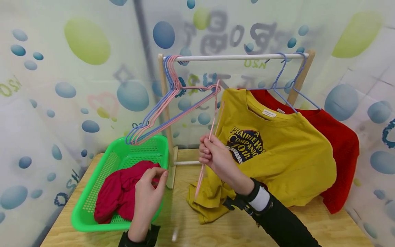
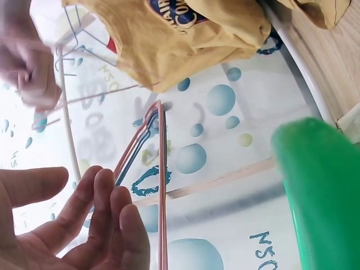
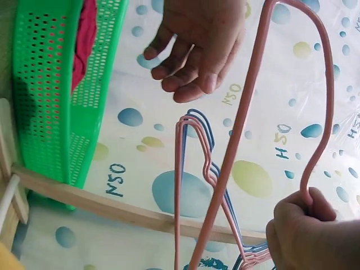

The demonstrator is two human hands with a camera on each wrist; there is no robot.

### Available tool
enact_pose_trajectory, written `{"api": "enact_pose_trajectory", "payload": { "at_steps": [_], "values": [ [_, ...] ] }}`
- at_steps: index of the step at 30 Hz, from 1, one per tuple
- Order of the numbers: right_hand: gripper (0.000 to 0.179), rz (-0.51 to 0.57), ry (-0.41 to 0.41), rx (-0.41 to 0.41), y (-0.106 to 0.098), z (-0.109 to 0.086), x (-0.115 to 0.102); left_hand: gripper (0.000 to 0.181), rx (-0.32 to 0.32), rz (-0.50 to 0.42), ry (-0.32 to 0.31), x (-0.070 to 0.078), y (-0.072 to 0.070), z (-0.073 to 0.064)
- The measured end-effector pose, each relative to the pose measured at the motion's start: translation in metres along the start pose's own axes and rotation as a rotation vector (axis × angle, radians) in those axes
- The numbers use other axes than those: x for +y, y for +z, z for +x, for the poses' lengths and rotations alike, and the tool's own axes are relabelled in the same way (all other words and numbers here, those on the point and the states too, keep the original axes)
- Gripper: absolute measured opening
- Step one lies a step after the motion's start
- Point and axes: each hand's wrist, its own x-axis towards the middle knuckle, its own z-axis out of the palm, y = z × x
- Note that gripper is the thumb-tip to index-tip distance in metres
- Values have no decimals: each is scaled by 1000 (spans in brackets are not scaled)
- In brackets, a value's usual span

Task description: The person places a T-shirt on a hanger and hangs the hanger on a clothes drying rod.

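My right hand grips a pink wire hanger by one shoulder end, its fingers curled round the wire. Seen nearly edge-on in the head view, the hanger stands in front of a yellow printed T-shirt. My left hand hangs over the front right part of a green basket, fingers loosely bent and holding nothing. Below and left of that hand, a crumpled dark red garment lies in the basket.
A rack with a white rail stands behind. Several pink and blue hangers hang at its left end. At the right, the yellow T-shirt and a red garment hang on blue hangers. A patterned curtain covers the back.
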Motion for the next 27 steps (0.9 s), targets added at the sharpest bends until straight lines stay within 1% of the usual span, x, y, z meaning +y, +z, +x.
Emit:
{"api": "enact_pose_trajectory", "payload": {
  "at_steps": [4,7,9,12,15,20,23,25,27],
  "values": [
    [19,-72,71,4,-25,-22,9,6,8,10,-3,0,0,-1],
    [21,-119,105,-21,-40,-35,17,5,6,15,-10,-1,0,-1],
    [22,-152,114,-48,-48,-42,20,6,3,18,-12,0,0,0],
    [23,-215,107,-77,-58,-50,24,7,6,18,-6,1,0,0],
    [24,-303,107,-70,-69,-58,27,6,11,17,0,2,-2,1],
    [29,-483,145,-11,-88,-66,31,3,8,28,-11,4,-9,0],
    [34,-596,155,29,-97,-70,31,4,7,43,-22,5,-16,-2],
    [38,-678,148,70,-102,-73,29,5,18,69,-19,6,-23,-4],
    [41,-774,135,130,-105,-78,25,5,45,107,-10,7,-31,-5]
  ]
}}
